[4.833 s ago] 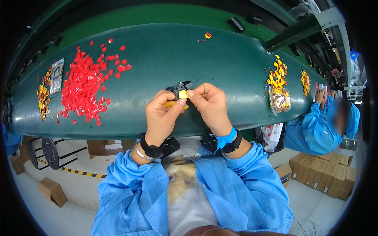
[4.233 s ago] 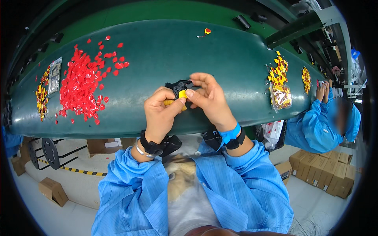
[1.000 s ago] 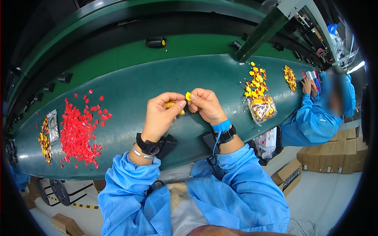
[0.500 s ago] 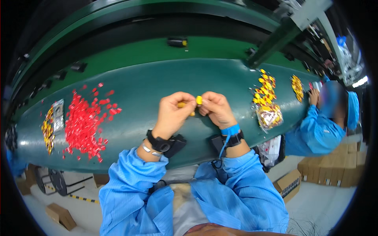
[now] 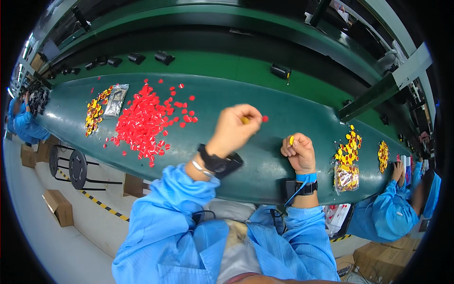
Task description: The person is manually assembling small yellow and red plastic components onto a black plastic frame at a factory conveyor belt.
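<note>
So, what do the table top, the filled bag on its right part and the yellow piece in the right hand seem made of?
Table top: perhaps rubber or vinyl, smooth and satin, with soft light patches.
Filled bag: likely thin clear plastic, glossy; its contents show through.
Yellow piece: too small to tell.

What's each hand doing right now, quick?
Left hand: curled, a red piece beside it; whether it holds anything cannot be told.
Right hand: closed, holding a small yellow piece.
</note>
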`<action>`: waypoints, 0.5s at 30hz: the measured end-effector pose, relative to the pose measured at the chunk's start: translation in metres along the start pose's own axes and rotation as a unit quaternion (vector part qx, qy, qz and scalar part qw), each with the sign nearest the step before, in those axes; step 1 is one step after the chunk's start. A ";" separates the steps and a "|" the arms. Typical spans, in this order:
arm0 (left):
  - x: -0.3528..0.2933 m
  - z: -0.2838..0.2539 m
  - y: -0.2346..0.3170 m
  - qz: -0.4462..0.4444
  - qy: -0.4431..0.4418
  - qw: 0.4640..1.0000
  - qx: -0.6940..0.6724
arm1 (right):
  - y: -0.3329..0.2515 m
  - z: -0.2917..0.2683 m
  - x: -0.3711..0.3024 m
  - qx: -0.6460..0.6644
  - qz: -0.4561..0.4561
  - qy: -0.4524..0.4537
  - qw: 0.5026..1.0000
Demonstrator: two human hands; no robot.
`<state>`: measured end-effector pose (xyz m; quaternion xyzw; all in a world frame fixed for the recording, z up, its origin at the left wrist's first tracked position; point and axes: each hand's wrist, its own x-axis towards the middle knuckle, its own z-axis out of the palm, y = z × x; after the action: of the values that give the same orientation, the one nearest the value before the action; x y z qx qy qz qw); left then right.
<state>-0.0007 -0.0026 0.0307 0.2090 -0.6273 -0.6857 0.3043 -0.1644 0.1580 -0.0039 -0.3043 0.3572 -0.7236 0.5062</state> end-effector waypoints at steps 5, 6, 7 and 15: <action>0.007 -0.110 0.057 0.243 0.158 0.793 0.536 | -0.001 -0.002 -0.002 -0.021 -0.006 0.022 1.000; 0.009 -0.133 0.064 0.245 0.171 0.748 0.593 | -0.001 -0.003 -0.002 -0.021 -0.007 0.018 1.000; 0.011 -0.156 0.064 0.232 0.168 0.719 0.633 | 0.000 -0.001 -0.001 -0.017 -0.007 0.017 1.000; 0.025 -0.234 0.004 0.157 -0.010 0.606 0.779 | 0.001 -0.002 -0.002 -0.062 0.009 0.050 0.997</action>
<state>0.1377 -0.1912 0.0072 0.2589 -0.9507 0.1187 0.1229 -0.1647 0.1602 -0.0064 -0.2952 0.4286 -0.7099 0.4746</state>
